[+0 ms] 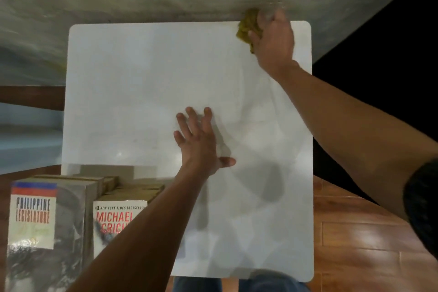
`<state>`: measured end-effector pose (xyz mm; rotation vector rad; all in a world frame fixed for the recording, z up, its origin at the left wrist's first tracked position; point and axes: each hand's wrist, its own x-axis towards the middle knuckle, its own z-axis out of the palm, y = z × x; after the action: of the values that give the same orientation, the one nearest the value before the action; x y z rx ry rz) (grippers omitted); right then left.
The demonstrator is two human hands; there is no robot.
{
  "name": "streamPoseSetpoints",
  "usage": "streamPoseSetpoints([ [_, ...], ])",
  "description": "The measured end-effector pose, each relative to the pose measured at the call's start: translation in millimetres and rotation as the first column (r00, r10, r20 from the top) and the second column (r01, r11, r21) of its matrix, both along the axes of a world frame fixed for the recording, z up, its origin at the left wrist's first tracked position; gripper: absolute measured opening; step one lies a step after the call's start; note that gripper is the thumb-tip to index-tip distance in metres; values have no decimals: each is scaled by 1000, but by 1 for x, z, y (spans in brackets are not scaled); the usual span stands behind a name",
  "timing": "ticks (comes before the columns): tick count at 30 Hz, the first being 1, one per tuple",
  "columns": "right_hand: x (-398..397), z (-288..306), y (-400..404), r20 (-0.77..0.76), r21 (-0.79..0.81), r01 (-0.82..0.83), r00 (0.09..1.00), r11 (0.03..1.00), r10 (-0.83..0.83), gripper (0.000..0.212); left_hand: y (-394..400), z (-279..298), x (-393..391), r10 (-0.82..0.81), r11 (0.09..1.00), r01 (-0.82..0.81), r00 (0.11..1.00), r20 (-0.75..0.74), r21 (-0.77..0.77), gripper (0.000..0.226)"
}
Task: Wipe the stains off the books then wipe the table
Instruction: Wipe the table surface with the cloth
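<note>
Books [78, 220] stand at the near left corner of the desk [142, 83], close beside the left forearm, which could knock them over. The left hand [199, 140] presses flat with spread fingers mid-desk. The right hand [272, 38] grips the yellow cloth [247, 27] at the far right edge, where the cloth may slip off.
</note>
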<state>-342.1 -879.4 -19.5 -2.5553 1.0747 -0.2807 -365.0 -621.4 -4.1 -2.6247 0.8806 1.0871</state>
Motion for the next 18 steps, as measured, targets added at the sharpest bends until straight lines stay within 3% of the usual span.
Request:
streamPoseSetpoints([
  [2,15,-3,11,15,77,-63,998,995,62,42,2,1,0,27,999,-27,1000,-4,-27,146],
  [7,26,0,23,86,274,-152,987,950,133,42,-1,2,1,35,999,-34,999,6,-12,148],
  [11,-23,3,36,32,336,-254,965,907,259,46,-1,5,2,43,999,-43,999,5,-19,148],
  [14,-81,3,78,73,388,-337,939,858,336,47,-1,3,2,32,999,-32,999,11,5,148],
  [18,-135,2,106,98,406,-282,959,869,266,51,0,2,2,28,1000,-29,999,21,8,148],
])
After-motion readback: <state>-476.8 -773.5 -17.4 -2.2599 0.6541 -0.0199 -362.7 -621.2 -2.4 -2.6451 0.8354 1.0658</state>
